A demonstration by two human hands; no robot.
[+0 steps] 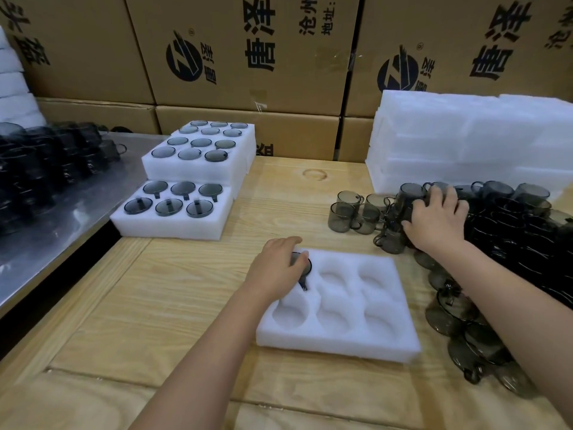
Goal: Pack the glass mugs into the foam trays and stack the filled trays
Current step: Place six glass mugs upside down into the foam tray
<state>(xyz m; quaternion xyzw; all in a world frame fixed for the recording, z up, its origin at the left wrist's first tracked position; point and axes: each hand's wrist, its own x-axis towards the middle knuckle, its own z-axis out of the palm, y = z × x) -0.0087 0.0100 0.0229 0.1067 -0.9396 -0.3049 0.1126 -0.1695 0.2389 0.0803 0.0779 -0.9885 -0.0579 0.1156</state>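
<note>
Nearest, at six o'clock on the wooden table [161, 305], lies the foam tray [341, 344] now being filled. The left hand [277, 268] has its fingers curled round a smoky glass mug [302, 262] and holds it in the tray's eleven-o'clock pocket, handle towards the person. The other five pockets are bare.

At three o'clock, the heap of mugs [511, 237] runs down the table's right side. The right hand [437, 218] rests on its near edge, fingers bent over the glass. It looks to be closing on one mug, but the jumble is too dense to be sure it holds anything. A few mugs [353, 212] stand upright just beside it.

At ten o'clock sits a filled tray [145, 228] with six mugs. Taller stacks of filled trays [173, 169] rise behind it. At one o'clock, blank trays [465, 141] are piled against cardboard cartons [235, 57].

I judge the job well begun: several trays packed, this one barely started, and many mugs left.
</note>
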